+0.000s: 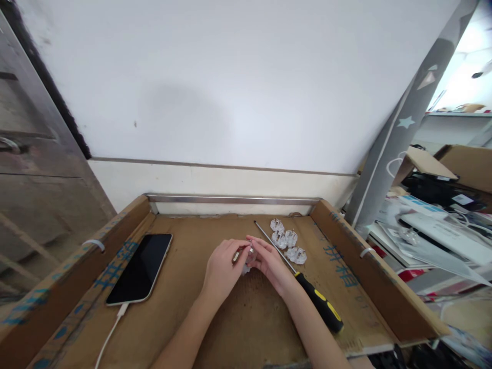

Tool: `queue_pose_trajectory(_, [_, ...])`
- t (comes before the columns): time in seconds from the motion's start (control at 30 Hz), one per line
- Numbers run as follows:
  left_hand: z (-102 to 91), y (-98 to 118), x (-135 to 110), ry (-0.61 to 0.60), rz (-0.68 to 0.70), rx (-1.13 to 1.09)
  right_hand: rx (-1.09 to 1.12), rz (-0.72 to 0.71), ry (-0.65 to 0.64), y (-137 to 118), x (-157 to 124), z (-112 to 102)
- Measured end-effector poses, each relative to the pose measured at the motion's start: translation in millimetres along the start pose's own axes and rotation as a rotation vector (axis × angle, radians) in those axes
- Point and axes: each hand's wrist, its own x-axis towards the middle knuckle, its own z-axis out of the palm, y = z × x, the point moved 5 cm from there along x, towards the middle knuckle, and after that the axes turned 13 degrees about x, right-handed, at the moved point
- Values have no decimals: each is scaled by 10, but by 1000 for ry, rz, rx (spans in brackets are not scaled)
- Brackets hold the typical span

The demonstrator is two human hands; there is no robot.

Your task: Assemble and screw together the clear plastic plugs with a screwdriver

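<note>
Above the middle of the cardboard surface (pixel 184 287), my left hand (pixel 224 266) and my right hand (pixel 269 264) meet with fingertips pinched together. Between them is a small clear plastic plug piece (pixel 251 254), mostly hidden by the fingers. A small metal part (pixel 237 254) shows at my left fingers; whether it belongs to the clear piece I cannot tell. Several similar clear plastic pieces with metal prongs (pixel 280 239) lie in a loose group beyond my right hand. A long screwdriver (pixel 319 302) with a black and yellow handle lies beside my right forearm, its shaft passing behind the wrist.
Left of my hands lies a black-screened phone (pixel 140 269) with a white cable (pixel 109 338) plugged in. Raised cardboard sides (pixel 369 277) border the work surface. A white wall (pixel 238 102) rises behind. On the right stand a grey wrapped post (pixel 395 128) and cluttered shelves with an open box (pixel 465 164).
</note>
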Motion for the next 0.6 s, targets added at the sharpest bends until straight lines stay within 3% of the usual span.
queue_pose_trajectory(0.43, [-54,64,-18,37,13,-57,-240,-99,-8,35,27,-10])
queue_pose_trajectory(0.6, [-14,48,8,31,18,-45,-258,-74,-59,37,14,43])
